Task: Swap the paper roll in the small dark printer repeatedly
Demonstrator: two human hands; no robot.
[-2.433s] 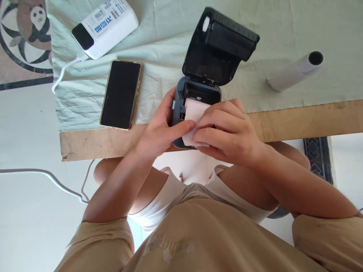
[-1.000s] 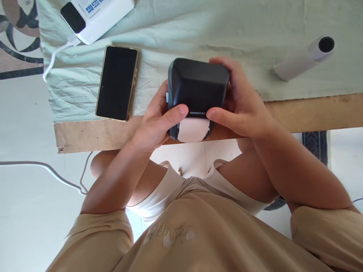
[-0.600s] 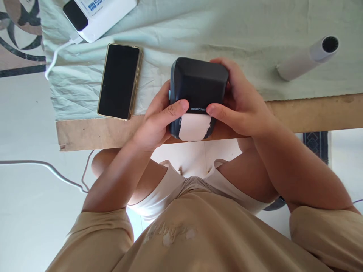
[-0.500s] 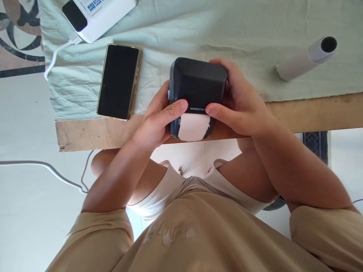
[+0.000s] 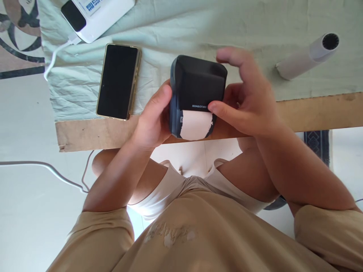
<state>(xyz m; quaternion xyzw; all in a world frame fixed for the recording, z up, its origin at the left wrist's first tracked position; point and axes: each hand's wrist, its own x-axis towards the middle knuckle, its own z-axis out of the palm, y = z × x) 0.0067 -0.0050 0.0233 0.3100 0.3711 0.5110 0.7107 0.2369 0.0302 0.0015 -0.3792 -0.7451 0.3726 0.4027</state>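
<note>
My left hand (image 5: 155,117) grips a black label printer (image 5: 200,81) by its left side, thumb along the edge and the other fingers mostly hidden beneath. The printer is tilted slightly, over the table's front edge. A strip of pale label paper (image 5: 196,124) with a ragged right edge sticks out of its front, below the NIIMBOT lettering. My right hand (image 5: 249,98) is at the printer's right side with its fingers apart. Its thumb tip touches the lid near the lettering, while the index finger is raised off the casing and slightly blurred.
A phone in a clear case (image 5: 117,81) lies left of the printer on the pale green cloth (image 5: 161,30). Behind it is a white device (image 5: 98,19) with a plugged-in cable (image 5: 58,51). To the right stands a white cylindrical object (image 5: 307,58). A bare wooden edge (image 5: 85,134) fronts the table.
My right hand has loosened from the printer, its index finger lifting up and away. The left thumb has slid from the lid's front to the left edge. The printer has turned slightly.
</note>
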